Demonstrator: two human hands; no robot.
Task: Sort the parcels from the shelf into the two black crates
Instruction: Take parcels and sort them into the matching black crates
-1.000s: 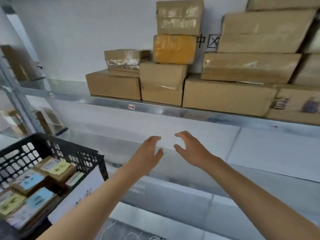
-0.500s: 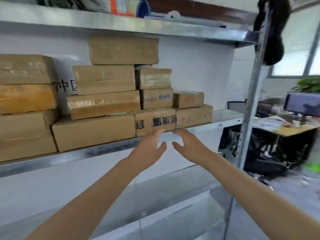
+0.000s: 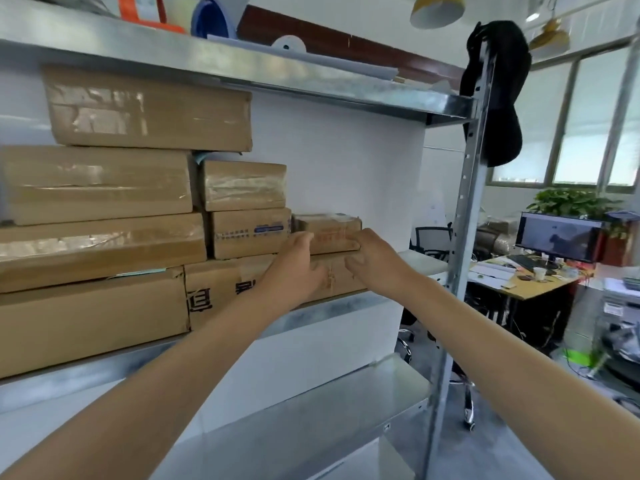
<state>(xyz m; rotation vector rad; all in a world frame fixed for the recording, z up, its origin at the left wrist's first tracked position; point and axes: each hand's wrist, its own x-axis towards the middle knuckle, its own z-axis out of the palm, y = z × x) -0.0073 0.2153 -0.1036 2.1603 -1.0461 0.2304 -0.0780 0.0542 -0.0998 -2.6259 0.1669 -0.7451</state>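
Note:
Brown cardboard parcels are stacked on the metal shelf (image 3: 332, 308). A small parcel (image 3: 330, 233) with red print sits at the right end of the stack, on top of a larger box (image 3: 221, 287) with black characters. My left hand (image 3: 298, 266) reaches the small parcel's left front edge with its fingers extended. My right hand (image 3: 375, 261) touches the parcel's right end. The parcel still rests on the box below. Neither black crate is in view.
The shelf's upright post (image 3: 464, 216) stands just right of my hands, with a black cap (image 3: 498, 98) hanging on it. A lower shelf board (image 3: 311, 420) lies beneath. An office desk (image 3: 530, 278) with a monitor (image 3: 557, 235) is at the right.
My view has swung right along the shelf and the crate has left the frame. Both hands moved up and forward from open air to the small parcel at the stack's right end.

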